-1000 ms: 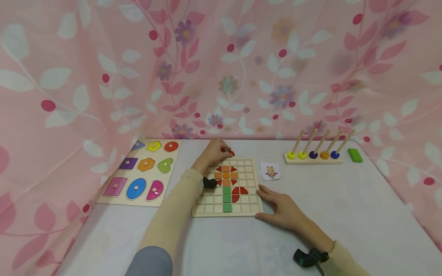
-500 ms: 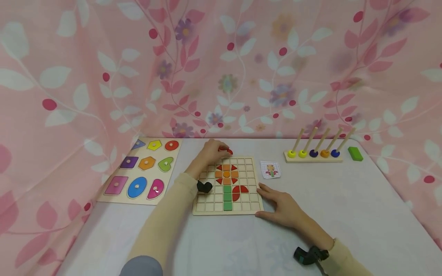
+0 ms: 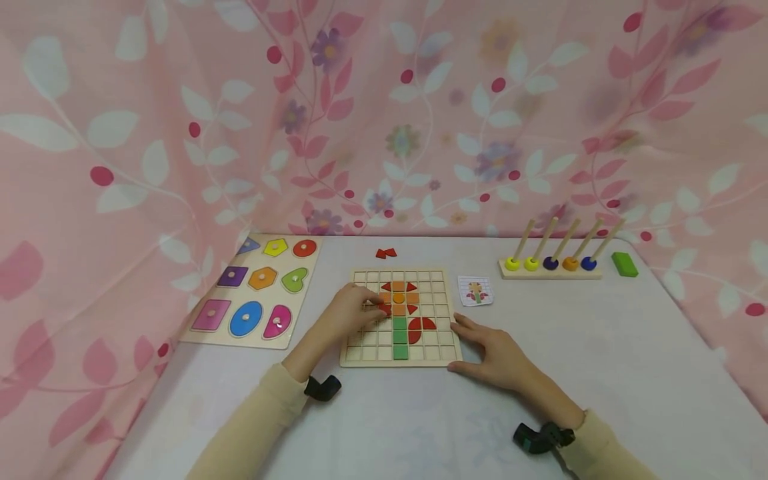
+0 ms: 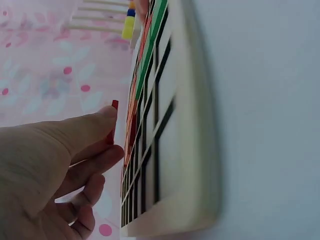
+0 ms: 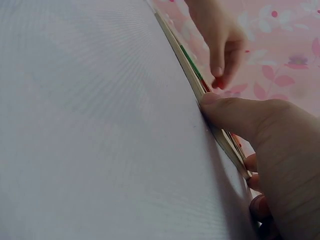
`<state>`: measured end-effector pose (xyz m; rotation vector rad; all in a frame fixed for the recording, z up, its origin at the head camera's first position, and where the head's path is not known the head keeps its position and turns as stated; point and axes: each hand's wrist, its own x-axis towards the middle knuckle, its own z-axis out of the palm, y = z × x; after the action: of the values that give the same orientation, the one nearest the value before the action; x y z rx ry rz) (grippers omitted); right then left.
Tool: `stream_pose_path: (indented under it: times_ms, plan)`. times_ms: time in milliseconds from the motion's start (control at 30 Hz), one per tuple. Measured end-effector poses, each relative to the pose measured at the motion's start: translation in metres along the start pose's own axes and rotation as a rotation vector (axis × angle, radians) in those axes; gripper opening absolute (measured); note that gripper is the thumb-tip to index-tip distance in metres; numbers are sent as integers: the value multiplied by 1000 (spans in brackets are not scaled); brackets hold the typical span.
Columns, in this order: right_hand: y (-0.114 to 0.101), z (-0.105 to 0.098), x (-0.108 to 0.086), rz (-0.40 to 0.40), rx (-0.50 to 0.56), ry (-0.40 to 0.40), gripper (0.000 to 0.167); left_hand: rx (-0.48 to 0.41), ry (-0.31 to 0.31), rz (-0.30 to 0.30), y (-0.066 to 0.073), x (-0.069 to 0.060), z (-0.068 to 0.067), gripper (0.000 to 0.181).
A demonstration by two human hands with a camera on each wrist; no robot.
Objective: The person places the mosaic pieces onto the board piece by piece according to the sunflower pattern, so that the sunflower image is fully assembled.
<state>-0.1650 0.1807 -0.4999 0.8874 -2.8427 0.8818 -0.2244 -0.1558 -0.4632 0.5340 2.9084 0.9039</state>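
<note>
A wooden grid board (image 3: 366, 364) lies on the table with orange squares, an orange disc (image 3: 399, 298), red triangles and a green column (image 3: 400, 337) in its cells. Red quarter-circle pieces (image 3: 415, 337) sit right of the green column. My left hand (image 3: 348, 310) is over the board's left half, pinching a small red piece (image 4: 113, 125) between thumb and fingertips; its exact shape is hidden. At the board's right edge, my right hand (image 3: 495, 357) rests with fingers spread, its thumb (image 5: 220, 106) touching the rim.
Two red pieces (image 3: 386, 253) lie beyond the board. A pattern card (image 3: 476, 291) is right of it. Farther right stand a peg stand (image 3: 552, 273) with beads and a green block (image 3: 625, 264). A shape puzzle board (image 3: 270, 267) lies left. A floral curtain (image 3: 384, 120) hangs behind.
My left hand has moved from the red pieces beyond the board back toward me, bringing one red piece over the grid. The right hand has stayed at the board's edge.
</note>
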Motion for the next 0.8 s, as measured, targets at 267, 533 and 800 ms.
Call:
stream_pose_path:
  times_ms: [267,533,800]
  plan:
    - [3,4,0,-8,0,3,80,73,73,134,-2,-29,13,23]
    - [5,5,1,-16,8,9,80,-36,71,65,-9,-32,22,30]
    - [6,4,0,-16,7,9,81,-140,120,68,-18,-31,30,24]
